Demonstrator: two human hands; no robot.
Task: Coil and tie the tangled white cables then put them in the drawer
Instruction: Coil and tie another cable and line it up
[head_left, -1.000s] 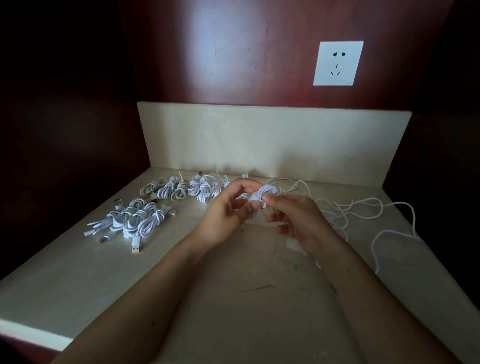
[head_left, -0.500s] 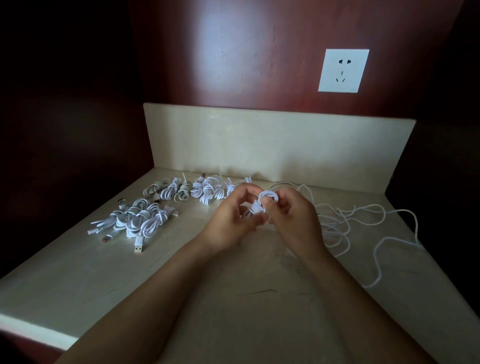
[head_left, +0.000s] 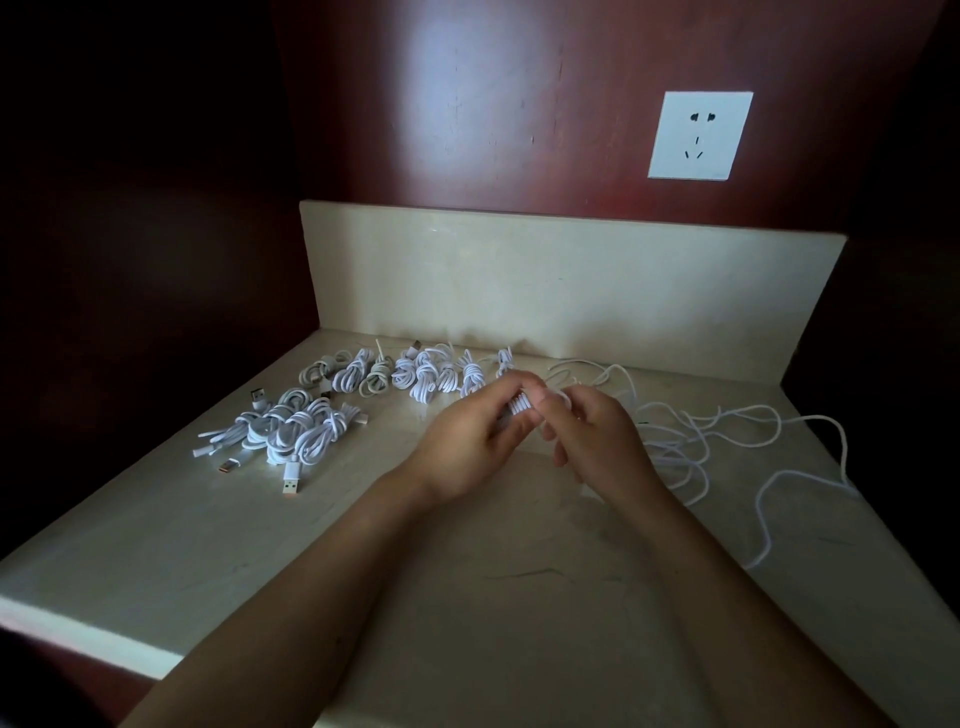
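Note:
A small coiled white cable (head_left: 521, 404) sits between my two hands above the middle of the beige counter (head_left: 467, 597). My left hand (head_left: 470, 439) grips the coil from the left with curled fingers. My right hand (head_left: 589, 434) pinches it from the right, thumb against the coil. Several coiled and tied white cables (head_left: 291, 434) lie in a heap at the left, and a row of tied cables (head_left: 421, 376) lies along the back. Loose tangled white cables (head_left: 701, 441) spread over the counter at the right. No drawer is in view.
A beige backsplash (head_left: 571, 280) stands behind the counter, with a white wall socket (head_left: 698, 136) on the dark red wall above it. Dark panels close in both sides. The counter's front edge (head_left: 78, 629) runs across the lower left.
Both hands have turned the coil, so its wound strands now show side-on between the fingers. The view has shifted slightly.

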